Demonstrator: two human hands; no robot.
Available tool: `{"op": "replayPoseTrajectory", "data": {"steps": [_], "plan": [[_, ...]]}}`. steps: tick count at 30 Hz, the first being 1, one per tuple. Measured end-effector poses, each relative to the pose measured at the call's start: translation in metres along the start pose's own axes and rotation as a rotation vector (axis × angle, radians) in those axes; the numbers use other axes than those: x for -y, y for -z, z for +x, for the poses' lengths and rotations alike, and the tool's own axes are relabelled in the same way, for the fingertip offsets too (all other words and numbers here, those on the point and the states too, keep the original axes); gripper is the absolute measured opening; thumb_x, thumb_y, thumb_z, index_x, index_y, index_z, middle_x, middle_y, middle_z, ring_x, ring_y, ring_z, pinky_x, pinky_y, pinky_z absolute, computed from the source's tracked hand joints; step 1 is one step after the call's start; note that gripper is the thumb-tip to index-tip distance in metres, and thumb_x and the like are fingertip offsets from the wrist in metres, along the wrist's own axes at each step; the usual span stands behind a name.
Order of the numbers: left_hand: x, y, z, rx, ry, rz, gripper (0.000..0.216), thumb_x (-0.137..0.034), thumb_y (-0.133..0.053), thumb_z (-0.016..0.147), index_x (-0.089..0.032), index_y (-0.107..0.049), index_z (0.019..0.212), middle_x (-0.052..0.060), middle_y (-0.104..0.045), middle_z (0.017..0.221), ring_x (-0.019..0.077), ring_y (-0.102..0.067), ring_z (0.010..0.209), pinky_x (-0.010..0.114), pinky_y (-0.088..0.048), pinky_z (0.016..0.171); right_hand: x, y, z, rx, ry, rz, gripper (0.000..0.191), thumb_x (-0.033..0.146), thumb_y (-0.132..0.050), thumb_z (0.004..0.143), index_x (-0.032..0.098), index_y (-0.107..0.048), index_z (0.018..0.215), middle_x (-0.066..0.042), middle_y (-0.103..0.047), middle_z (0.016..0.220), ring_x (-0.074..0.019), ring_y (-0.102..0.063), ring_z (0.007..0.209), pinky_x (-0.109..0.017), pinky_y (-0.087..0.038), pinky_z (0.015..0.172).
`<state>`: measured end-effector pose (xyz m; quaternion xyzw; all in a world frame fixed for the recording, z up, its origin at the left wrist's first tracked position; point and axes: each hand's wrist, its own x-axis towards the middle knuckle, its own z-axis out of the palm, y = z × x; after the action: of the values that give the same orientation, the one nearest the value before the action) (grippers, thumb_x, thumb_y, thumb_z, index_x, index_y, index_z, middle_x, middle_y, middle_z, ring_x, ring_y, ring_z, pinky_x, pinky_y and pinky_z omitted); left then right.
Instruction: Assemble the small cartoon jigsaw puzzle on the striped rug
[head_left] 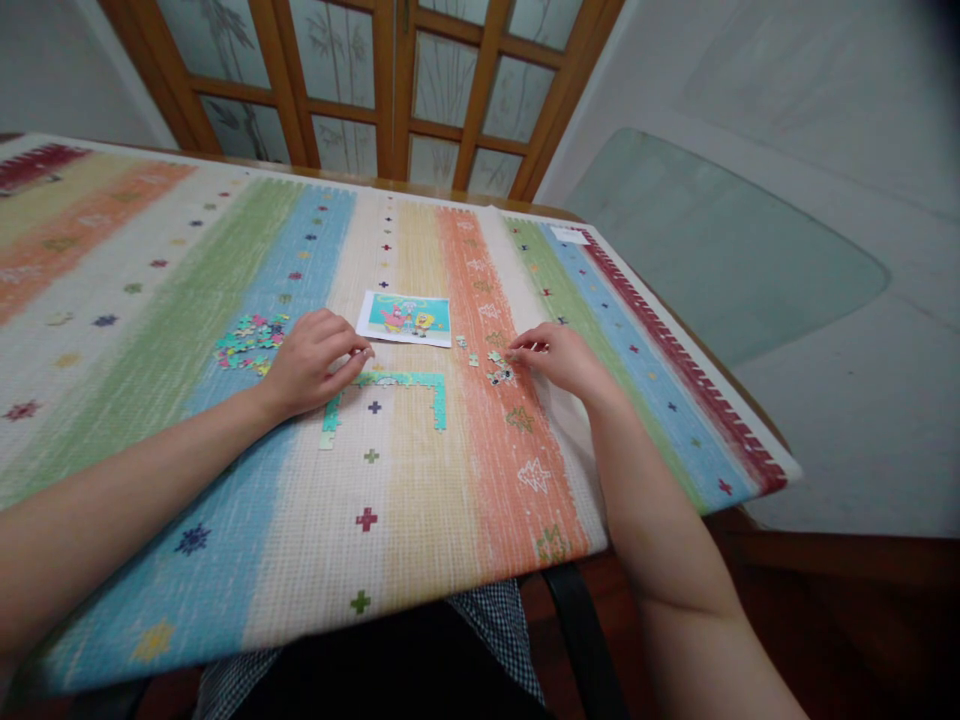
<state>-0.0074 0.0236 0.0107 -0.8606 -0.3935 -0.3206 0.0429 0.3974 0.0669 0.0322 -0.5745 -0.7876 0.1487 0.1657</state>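
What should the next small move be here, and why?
Probably, the right hand should take one piece from the small cluster of pieces and try it at the near end of the partial border's right side. Its fingertips are already at that cluster, and the partial border has a far edge and two sides but no near edge.

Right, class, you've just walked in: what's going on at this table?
Jigsaw pieces lie on a striped tablecloth. The person's right hand is at a small loose cluster; the left hand is by a partly joined border, open on its near side. Whether either hand grips a piece is too small to tell. A larger loose pile lies beside the left hand, and a printed picture lies beyond the border.
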Motion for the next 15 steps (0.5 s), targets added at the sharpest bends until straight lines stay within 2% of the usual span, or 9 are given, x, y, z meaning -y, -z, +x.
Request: {"op": "replayPoseTrajectory", "data": {"steps": [3, 7, 15], "plan": [[0.000, 0.000, 0.000, -0.017, -0.025, 0.003, 0.029, -0.040, -0.049, 0.106, -0.024, -0.069, 0.091, 0.005, -0.070, 0.083, 0.0237, -0.061, 0.083, 0.039, -0.043, 0.081, 0.007, -0.005, -0.001, 0.041, 0.043, -0.060, 0.012, 0.030, -0.075, 0.095, 0.024, -0.085, 0.091, -0.008, -0.074, 0.090, -0.0243, -0.064, 0.083, -0.037, -0.045, 0.077], [0.001, 0.000, 0.000, -0.040, -0.061, 0.001, 0.027, -0.038, -0.051, 0.106, -0.024, -0.069, 0.092, 0.004, -0.069, 0.083, 0.0233, -0.061, 0.083, 0.038, -0.043, 0.081, 0.014, -0.015, -0.001, 0.009, 0.048, -0.168, 0.022, 0.043, -0.079, 0.096, 0.022, -0.083, 0.090, -0.010, -0.071, 0.088, -0.0264, -0.062, 0.086, -0.039, -0.042, 0.075], [0.002, -0.001, -0.002, -0.006, -0.035, -0.001, 0.027, -0.039, -0.051, 0.106, -0.024, -0.069, 0.092, 0.005, -0.070, 0.085, 0.0239, -0.061, 0.085, 0.039, -0.043, 0.083, 0.014, -0.023, 0.001, -0.007, 0.019, -0.138, 0.014, 0.031, -0.077, 0.096, 0.020, -0.081, 0.088, -0.010, -0.069, 0.091, -0.0255, -0.063, 0.087, -0.040, -0.046, 0.079]]}}
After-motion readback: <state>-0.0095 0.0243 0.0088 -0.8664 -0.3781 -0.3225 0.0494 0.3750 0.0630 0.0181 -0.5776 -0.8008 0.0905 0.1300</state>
